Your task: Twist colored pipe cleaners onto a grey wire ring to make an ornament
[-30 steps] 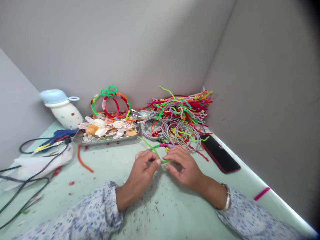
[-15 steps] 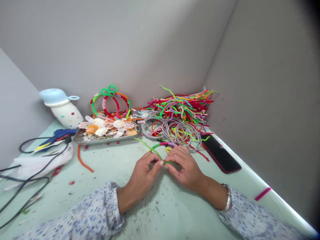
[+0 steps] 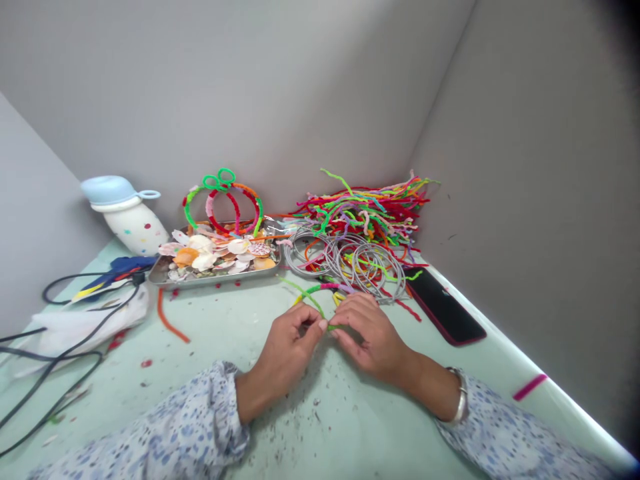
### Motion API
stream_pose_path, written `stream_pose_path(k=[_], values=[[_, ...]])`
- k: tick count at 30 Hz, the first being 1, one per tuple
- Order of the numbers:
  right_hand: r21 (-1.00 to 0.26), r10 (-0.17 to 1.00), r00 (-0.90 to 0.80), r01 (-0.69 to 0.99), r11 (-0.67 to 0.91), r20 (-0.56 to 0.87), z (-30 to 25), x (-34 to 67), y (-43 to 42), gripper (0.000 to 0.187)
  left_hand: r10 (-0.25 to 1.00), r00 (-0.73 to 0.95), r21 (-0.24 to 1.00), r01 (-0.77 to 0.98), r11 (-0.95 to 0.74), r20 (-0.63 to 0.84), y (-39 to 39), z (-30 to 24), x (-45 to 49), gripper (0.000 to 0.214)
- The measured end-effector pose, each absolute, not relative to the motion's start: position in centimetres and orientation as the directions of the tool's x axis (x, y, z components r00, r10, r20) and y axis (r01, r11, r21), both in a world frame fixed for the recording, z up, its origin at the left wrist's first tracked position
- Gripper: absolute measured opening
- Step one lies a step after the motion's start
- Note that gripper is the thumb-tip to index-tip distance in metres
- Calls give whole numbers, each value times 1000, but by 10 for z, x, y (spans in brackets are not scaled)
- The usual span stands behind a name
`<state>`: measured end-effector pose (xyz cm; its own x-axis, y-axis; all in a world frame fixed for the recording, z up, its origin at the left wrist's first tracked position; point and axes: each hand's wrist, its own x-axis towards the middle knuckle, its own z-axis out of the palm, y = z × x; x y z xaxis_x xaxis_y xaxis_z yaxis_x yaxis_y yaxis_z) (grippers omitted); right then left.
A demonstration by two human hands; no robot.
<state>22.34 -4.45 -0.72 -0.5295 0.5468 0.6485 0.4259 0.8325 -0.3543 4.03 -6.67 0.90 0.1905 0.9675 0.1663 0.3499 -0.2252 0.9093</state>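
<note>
Both hands meet at the middle of the table. My left hand (image 3: pixel 285 343) pinches a light green pipe cleaner (image 3: pixel 314 302) between thumb and forefinger, its loose end sticking up to the left and blurred. My right hand (image 3: pixel 369 333) is closed opposite, its thumb and fingertips on the green piece right beside the left thumb. Behind the fingers arches a hoop (image 3: pixel 330 287) wrapped in yellow, green, magenta and purple pipe cleaner; its lower part is hidden by the hands. Something with yellow handles (image 3: pixel 339 298) lies partly covered behind the right fingers.
Farther back are a metal tray (image 3: pixel 220 279) of shells, two finished-looking fuzzy hoops (image 3: pixel 260 207), grey wire coils (image 3: pixel 370 267) and a pipe cleaner heap (image 3: pixel 370 207). A phone (image 3: pixel 445 303) lies right; a bottle (image 3: pixel 133 227), black cables (image 3: pixel 75 347) and a plastic bag (image 3: pixel 90 327) are left.
The green pipe cleaner's loose end has swung slightly right and blurs. The right fingertips have shifted a little at the pinch. Both hands otherwise stay in place; the view has moved very slightly.
</note>
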Motion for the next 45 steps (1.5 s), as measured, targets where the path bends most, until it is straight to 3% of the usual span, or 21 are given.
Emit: stream_pose_path(k=[13, 19, 26, 45], values=[[-317, 530, -549, 439, 841, 646, -9, 224, -45, 7, 981, 186, 944, 312, -109, 52, -66, 7, 42, 20], [-399, 582, -458, 438, 805, 671, -9, 224, -44, 7, 945, 193, 916, 254, -310, 266, -69, 7, 40, 6], [-411, 595, -418, 452, 791, 686, -6, 225, -45, 7, 828, 225, 757, 336, -561, 514, -69, 5, 39, 9], [-429, 605, -403, 448, 785, 687, -8, 225, -46, 6, 702, 224, 609, 368, -703, 676, -63, -1, 37, 28]])
